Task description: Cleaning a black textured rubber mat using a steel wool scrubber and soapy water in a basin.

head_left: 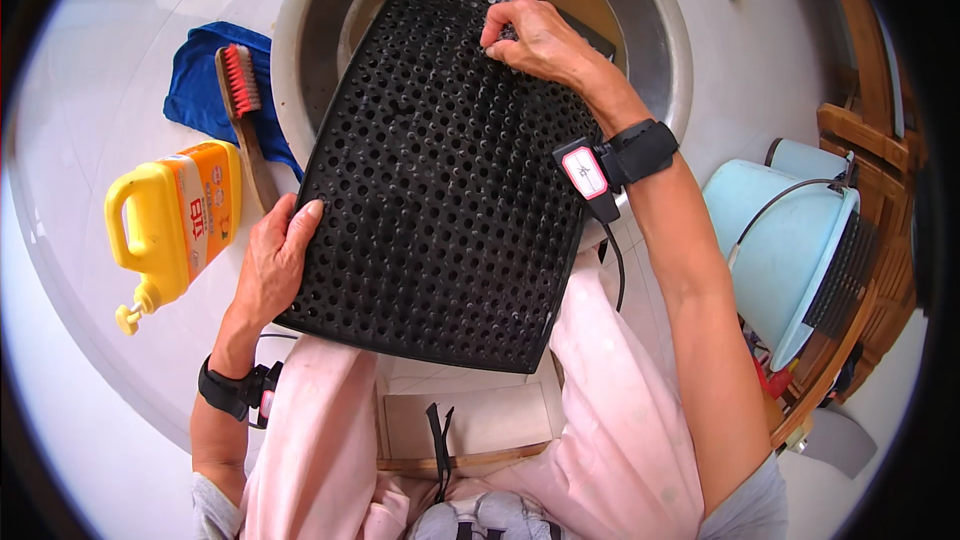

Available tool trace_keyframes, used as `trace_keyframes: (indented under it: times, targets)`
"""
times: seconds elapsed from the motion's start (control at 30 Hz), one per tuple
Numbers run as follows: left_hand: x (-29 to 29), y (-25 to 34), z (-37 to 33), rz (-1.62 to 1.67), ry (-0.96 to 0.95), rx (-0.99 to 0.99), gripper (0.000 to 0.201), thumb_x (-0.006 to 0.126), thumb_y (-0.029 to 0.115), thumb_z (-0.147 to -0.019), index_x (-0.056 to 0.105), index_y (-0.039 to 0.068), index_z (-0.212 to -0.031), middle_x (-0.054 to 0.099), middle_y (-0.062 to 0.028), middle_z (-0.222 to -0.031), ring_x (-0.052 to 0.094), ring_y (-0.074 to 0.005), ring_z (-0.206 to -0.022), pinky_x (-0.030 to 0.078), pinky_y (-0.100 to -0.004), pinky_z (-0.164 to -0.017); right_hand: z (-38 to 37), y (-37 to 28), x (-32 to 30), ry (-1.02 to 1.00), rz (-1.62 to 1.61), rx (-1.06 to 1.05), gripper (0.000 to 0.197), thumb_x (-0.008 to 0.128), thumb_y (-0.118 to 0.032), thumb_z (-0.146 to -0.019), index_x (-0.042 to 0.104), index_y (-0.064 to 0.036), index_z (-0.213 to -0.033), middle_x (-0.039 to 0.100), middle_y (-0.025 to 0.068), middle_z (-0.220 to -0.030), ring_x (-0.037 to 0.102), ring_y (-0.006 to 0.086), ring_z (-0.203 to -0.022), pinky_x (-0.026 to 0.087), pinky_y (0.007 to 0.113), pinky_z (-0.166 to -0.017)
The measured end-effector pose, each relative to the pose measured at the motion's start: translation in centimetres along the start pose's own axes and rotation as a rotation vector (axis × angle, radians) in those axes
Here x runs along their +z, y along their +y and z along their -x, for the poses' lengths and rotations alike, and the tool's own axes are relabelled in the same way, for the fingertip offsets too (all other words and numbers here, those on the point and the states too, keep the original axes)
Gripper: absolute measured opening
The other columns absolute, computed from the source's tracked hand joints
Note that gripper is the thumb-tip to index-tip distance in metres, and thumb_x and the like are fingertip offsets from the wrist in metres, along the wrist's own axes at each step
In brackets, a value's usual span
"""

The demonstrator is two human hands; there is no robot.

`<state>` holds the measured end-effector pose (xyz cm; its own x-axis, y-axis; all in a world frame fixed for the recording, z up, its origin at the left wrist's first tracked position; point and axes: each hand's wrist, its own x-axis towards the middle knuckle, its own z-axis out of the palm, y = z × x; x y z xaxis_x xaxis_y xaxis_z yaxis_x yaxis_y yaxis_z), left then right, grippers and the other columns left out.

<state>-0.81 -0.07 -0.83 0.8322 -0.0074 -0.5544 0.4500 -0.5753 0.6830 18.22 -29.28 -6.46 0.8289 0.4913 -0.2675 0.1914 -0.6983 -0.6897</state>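
Observation:
A black perforated rubber mat (pixel 420 190) leans from my lap into a large metal basin (pixel 293 50), its far end in the brownish water. Suds whiten that far edge. My left hand (pixel 275 258) grips the mat's left edge, thumb on top and fingers underneath. Near the far right part of the mat, my right hand (pixel 543 40) is closed in a pinch against the holed surface. Whatever sits between those fingertips, if anything, is too small to make out.
On the left, a wooden brush with red bristles (pixel 241 80) rests on a blue cloth (pixel 195 80), beside a yellow jug (pixel 165 220) with a pump. A light-blue bucket (pixel 775 240) lies tipped at right, next to wooden furniture (pixel 865 140).

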Motion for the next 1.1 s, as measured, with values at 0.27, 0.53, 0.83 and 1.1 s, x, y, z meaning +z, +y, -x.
trace_keyframes:
  times: [0.27, 0.53, 0.83, 1.1]
  targets:
    - [-0.2, 0.5, 0.2, -0.009, -0.003, -0.041, 0.052, 0.045, 0.040, -0.098, 0.051, -0.012, -0.104, 0.060, -0.0222, -0.087, 0.059, -0.0222, -0.083, 0.046, -0.0322, -0.078, -0.1, -0.3, 0.9, 0.067, 0.009, 0.083, 0.011, 0.062, -0.006, -0.069, 0.067, 0.0008, -0.076, 0.064, 0.0161, -0.070, 0.062, 0.0294, -0.070, 0.049, 0.040, -0.067]
    - [-0.7, 0.6, -0.1, -0.088, -0.068, -0.011, 0.049, 0.044, 0.039, -0.098, 0.050, -0.009, -0.098, 0.056, -0.0190, -0.078, 0.053, -0.0203, -0.074, 0.045, -0.0329, -0.072, 0.4, 0.3, 2.9, 0.274, 0.175, -0.035, 0.013, 0.058, -0.006, -0.067, 0.067, -0.0022, -0.075, 0.062, 0.0239, -0.079, 0.060, 0.0389, -0.084, 0.050, 0.044, -0.082]
    - [-0.5, -0.2, 0.1, -0.020, -0.042, 0.037, 0.039, 0.047, 0.033, -0.098, 0.043, -0.004, -0.084, 0.036, -0.0171, -0.068, 0.034, -0.0216, -0.065, 0.039, -0.0361, -0.063, 1.7, -0.4, 1.2, 0.205, -0.129, 0.015, 0.012, 0.067, -0.014, -0.074, 0.067, -0.0062, -0.082, 0.053, 0.0137, -0.080, 0.056, 0.0300, -0.080, 0.045, 0.039, -0.078]
    - [-0.4, 0.3, 0.0, 0.018, -0.065, 0.011, 0.039, 0.046, 0.033, -0.098, 0.043, -0.004, -0.086, 0.041, -0.0178, -0.069, 0.037, -0.0224, -0.066, 0.039, -0.0362, -0.065, -0.1, -1.2, 1.3, 0.147, 0.151, -0.113, 0.011, 0.065, -0.010, -0.069, 0.065, -0.0006, -0.075, 0.058, 0.0176, -0.073, 0.059, 0.0311, -0.082, 0.046, 0.041, -0.076]
